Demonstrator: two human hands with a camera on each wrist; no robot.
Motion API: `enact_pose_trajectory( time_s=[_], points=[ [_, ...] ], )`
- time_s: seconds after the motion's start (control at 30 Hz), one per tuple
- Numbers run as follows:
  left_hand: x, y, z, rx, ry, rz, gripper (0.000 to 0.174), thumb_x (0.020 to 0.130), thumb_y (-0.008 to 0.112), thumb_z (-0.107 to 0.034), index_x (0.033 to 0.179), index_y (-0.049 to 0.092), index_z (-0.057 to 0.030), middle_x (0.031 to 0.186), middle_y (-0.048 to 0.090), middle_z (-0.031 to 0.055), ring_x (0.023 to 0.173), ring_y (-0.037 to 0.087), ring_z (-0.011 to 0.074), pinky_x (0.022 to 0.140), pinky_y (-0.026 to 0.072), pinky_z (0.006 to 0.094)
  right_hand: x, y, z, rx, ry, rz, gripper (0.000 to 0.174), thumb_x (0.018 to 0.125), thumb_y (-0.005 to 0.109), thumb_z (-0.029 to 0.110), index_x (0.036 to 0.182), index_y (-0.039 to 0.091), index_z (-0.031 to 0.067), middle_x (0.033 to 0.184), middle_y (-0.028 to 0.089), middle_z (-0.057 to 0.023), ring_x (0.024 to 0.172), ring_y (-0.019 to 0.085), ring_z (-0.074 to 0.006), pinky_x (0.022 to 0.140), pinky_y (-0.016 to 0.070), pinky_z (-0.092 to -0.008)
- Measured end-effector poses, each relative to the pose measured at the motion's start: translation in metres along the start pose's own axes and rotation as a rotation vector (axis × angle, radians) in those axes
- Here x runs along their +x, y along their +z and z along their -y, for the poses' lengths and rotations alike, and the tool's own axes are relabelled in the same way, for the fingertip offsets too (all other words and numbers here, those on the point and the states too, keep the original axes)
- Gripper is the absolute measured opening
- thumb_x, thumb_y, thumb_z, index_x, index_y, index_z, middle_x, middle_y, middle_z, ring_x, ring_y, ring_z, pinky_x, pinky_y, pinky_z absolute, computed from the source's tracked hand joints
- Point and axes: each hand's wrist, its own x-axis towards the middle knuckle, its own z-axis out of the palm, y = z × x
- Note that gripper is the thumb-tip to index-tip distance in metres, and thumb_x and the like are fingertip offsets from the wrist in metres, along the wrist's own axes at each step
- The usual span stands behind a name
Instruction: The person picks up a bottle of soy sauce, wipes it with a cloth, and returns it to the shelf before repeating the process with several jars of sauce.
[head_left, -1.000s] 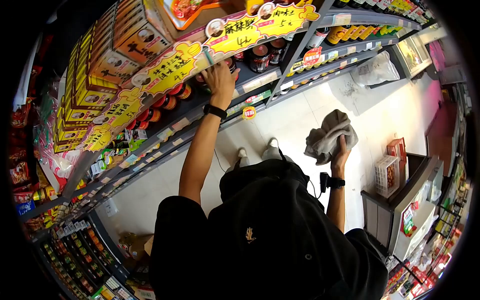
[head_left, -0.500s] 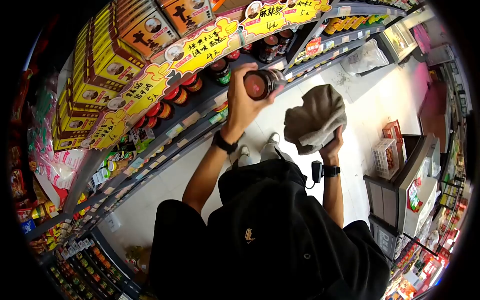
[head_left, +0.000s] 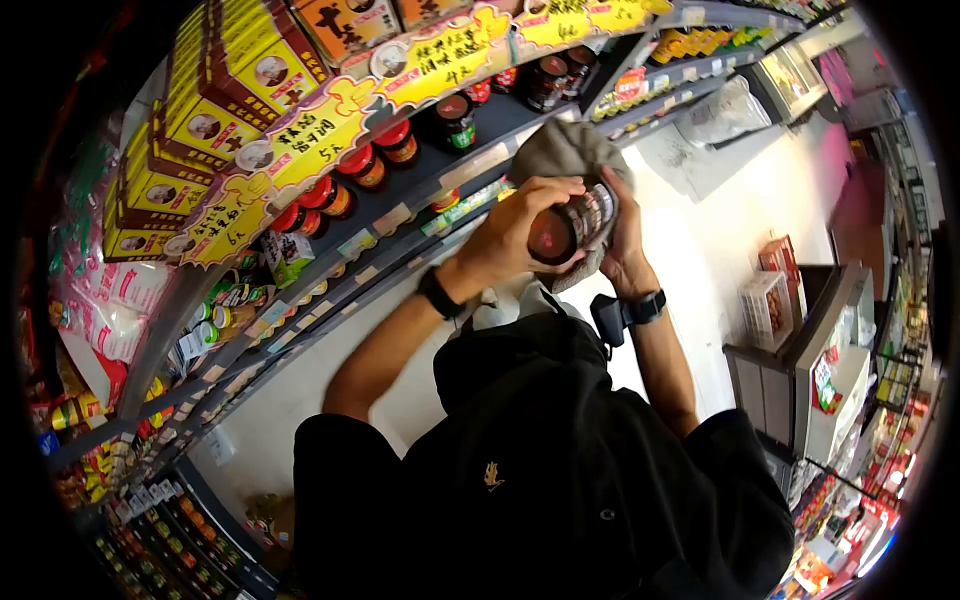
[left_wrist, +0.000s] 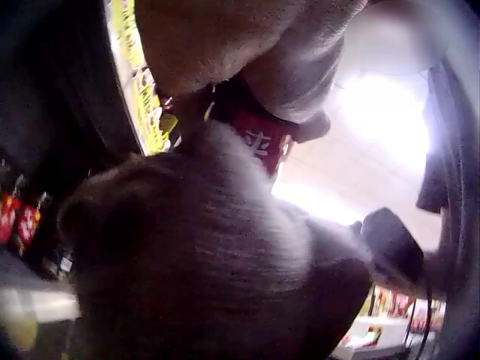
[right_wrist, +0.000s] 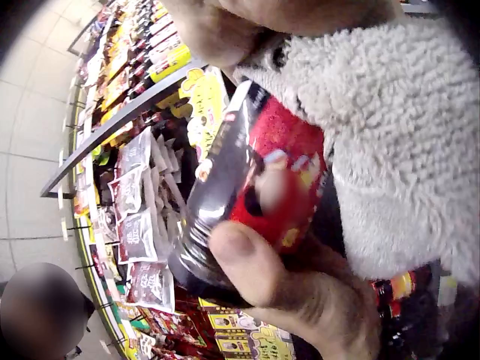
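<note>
Both hands are close together, in front of the person's body. The left hand (head_left: 503, 232) curls its fingers around a jar (head_left: 588, 213) and holds it tilted, with its dark lid (head_left: 553, 237) turned toward the head camera. The right hand (head_left: 627, 235) grips a grey cloth (head_left: 560, 150), which touches the jar; how each finger lies behind the cloth, one cannot tell. Seen from the right wrist, the jar shows a red label (right_wrist: 289, 161), and a thumb (right_wrist: 251, 259) rests against its side. The jar is in the air, beside the shelf (head_left: 420, 178), on which other jars (head_left: 397, 143) stand below yellow price signs (head_left: 450, 60). Yellow boxes (head_left: 205, 125) are stacked above these signs, on the left.
</note>
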Motion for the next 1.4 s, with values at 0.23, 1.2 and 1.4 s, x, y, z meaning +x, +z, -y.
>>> enact_pose_trajectory(
  time_s=[0.23, 1.2, 1.4],
  points=[
    [-0.020, -0.001, -0.012, 0.096, -0.039, -0.224, 0.074, 0.071, 0.087, -0.016, 0.123, 0.036, -0.0043, 0.123, 0.057, 0.0246, 0.113, 0.062, 0.0380, 0.097, 0.0515, 0.0455, -0.012, 0.016, -0.025, -0.275, -0.484, -0.217, 0.039, 0.098, 0.062, 0.025, 0.125, 0.057, -0.0020, 0.111, 0.066, -0.0076, 0.092, 0.063, -0.0145, 0.081, 0.0512, -0.0270],
    [-0.002, -0.006, -0.029, -0.148, -0.606, -0.367, 0.076, 0.067, 0.085, -0.018, 0.131, 0.047, -0.0026, 0.120, 0.063, 0.0170, 0.107, 0.065, 0.0275, 0.094, 0.0510, 0.0370, -0.048, -0.048, 0.060, -0.697, -0.434, 0.468, 0.094, 0.089, 0.055, 0.067, 0.152, 0.027, 0.0021, 0.150, 0.039, -0.0170, 0.136, 0.041, -0.0298, 0.113, 0.0341, -0.0470],
    [0.016, -0.009, -0.037, 0.103, -0.702, 0.010, 0.099, 0.061, 0.091, -0.030, 0.135, 0.035, 0.0027, 0.117, 0.061, 0.0296, 0.106, 0.063, 0.0450, 0.091, 0.0526, 0.0455, -0.040, 0.060, 0.032, -1.107, -0.745, 0.300, 0.061, 0.074, 0.074, 0.013, 0.129, 0.054, -0.0040, 0.115, 0.066, -0.0125, 0.103, 0.064, -0.0183, 0.093, 0.0503, -0.0324]
  ],
)
